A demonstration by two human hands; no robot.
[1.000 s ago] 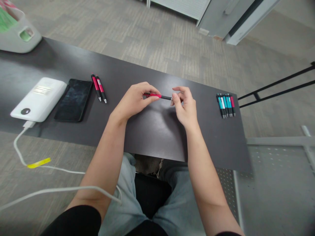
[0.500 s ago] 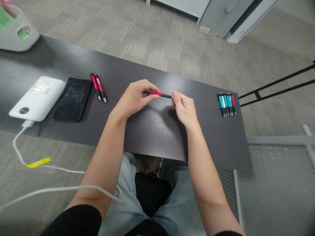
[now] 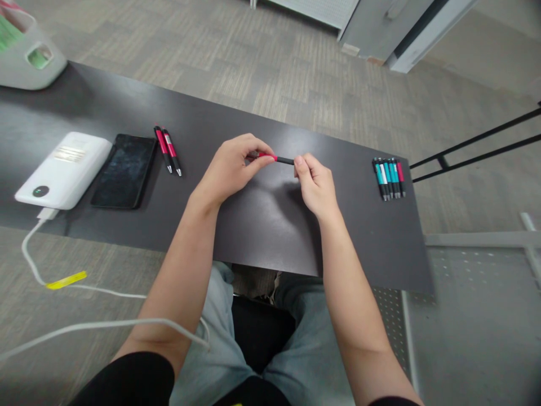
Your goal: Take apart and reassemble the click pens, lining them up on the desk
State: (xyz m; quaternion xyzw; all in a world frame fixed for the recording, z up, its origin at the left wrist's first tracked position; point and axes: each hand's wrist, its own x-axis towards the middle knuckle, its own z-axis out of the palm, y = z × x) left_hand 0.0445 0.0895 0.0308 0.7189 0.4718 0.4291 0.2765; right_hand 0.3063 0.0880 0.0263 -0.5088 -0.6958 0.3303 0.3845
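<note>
A red and black pen (image 3: pixel 284 160) is held level above the dark table (image 3: pixel 270 242), between both hands. My left hand (image 3: pixel 240 163) pinches its red part with thumb and fingers. At the pen's black end, my right hand (image 3: pixel 313 177) closes thumb and fingers round the tip, which is hidden. Two red and black pens (image 3: pixel 168 149) lie side by side to the left of my left hand. Near the table's right end rests a row of several pens (image 3: pixel 389 179), teal, white and red with black grips.
At the left lie a black phone (image 3: pixel 124 171) and a white power bank (image 3: pixel 65 170) with a white cable (image 3: pixel 105 291) plugged in, which runs below the table edge. A white basket (image 3: pixel 29 67) stands at the far left corner.
My right hand has moved slightly left and up along the pen, so its fingertips now cover the pen's tip, which showed before. My left hand still pinches the red part.
</note>
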